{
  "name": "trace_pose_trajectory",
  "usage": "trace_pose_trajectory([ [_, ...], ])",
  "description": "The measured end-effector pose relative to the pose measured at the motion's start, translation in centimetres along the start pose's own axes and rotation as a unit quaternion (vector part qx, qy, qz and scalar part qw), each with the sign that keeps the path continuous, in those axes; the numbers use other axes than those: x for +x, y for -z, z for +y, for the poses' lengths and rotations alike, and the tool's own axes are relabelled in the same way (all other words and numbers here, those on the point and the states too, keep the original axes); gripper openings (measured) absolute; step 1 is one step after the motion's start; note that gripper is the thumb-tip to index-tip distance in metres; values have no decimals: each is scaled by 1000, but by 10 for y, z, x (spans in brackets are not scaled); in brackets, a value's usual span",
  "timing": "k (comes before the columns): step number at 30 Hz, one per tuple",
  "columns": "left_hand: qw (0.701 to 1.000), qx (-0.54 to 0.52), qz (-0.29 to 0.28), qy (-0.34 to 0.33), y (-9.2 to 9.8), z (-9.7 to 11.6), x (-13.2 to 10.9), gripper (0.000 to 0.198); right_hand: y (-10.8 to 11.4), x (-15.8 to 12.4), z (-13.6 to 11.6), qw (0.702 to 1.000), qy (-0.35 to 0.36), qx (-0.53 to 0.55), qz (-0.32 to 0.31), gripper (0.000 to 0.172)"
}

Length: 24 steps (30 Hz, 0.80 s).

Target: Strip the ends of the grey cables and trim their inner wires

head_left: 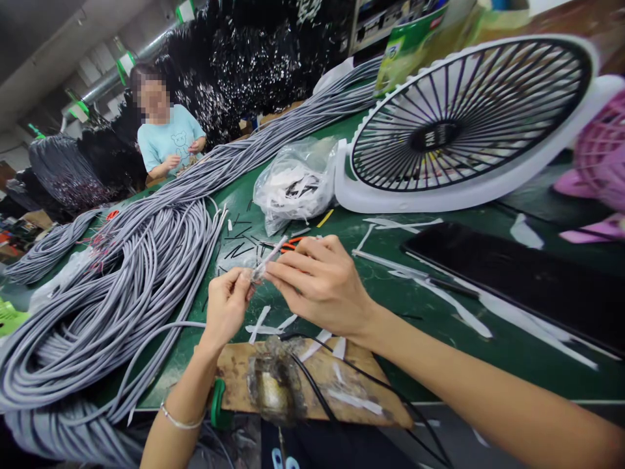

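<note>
Green table [439, 306]: fills the view from 9 o'clock round to 4 o'clock; strips of white tape are stuck on it at 5 o'clock of the fan
Grey cable bundle [122, 280]: long heap of grey cables from 8 o'clock up toward 1 o'clock, lying on the table; one loose strand curves from it toward the left wrist
Fan [469, 117]: white guard with black spokes, tilted on the table at 1 to 2 o'clock; a pink one shows at the 3 o'clock edge
Black slab [527, 280]: flat dark panel at 4 o'clock, well apart from the hands
Co-worker [168, 137]: a person in a light blue shirt seated at 10 o'clock behind the cables, hands together over own work
Plastic bag [293, 185]: clear bag of small pieces at 12 o'clock, just beyond the hands
Wooden block [312, 381]: worn board at 6 o'clock on the table edge, with a dull metal fitting in it and a black wire running across
Right hand [322, 283]: at centre, fingers pinched shut on the thin tube
Left hand [227, 306]: at 9 o'clock of the right hand, fingertips closed on the near end of the same piece; a bangle on the wrist
Thin tube [268, 259]: pale narrow sleeve held between both hands above the table, pointing to 1 o'clock
Step in hand, as I judge it: both hands close together, fitting or sliding the sleeve on a wire end
Next move calls for: a steady pinch from the left hand while the right works along the sleeve; whether a wire is inside it is too small to tell
</note>
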<state>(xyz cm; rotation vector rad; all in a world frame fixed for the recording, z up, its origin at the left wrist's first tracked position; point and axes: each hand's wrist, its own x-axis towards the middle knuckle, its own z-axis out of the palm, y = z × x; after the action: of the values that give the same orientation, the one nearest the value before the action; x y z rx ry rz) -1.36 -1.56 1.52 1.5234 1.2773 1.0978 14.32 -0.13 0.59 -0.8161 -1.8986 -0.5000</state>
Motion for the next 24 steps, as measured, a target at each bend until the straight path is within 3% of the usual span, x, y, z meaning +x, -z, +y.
trace_pose_trajectory([
  [6,998,-54,-8,12,3,-2,5,42,0,-1,-1,985,86,118,-94,24],
  [9,992,-124,9,37,5,0,9,41,0,-3,-7,965,83,221,-115,22],
  [11,985,-164,8,52,5,2,10,43,-2,-5,-11,959,12,269,-89,22],
  [13,979,-191,-7,64,5,4,9,43,-5,-6,-13,952,-124,275,-50,24],
  [15,974,-212,-21,71,3,5,8,43,-9,-5,-14,926,-263,269,-39,41],
  [17,970,-229,-28,79,1,5,6,43,-12,-2,-15,883,-357,299,-60,60],
  [19,966,-241,-36,90,-2,5,4,45,-14,1,-16,833,-397,373,-93,61],
  [21,963,-246,-49,96,-4,5,4,47,-15,3,-17,793,-404,439,-122,47],
  [24,962,-248,-67,95,-6,5,4,47,-15,3,-19,778,-406,467,-111,29],
])
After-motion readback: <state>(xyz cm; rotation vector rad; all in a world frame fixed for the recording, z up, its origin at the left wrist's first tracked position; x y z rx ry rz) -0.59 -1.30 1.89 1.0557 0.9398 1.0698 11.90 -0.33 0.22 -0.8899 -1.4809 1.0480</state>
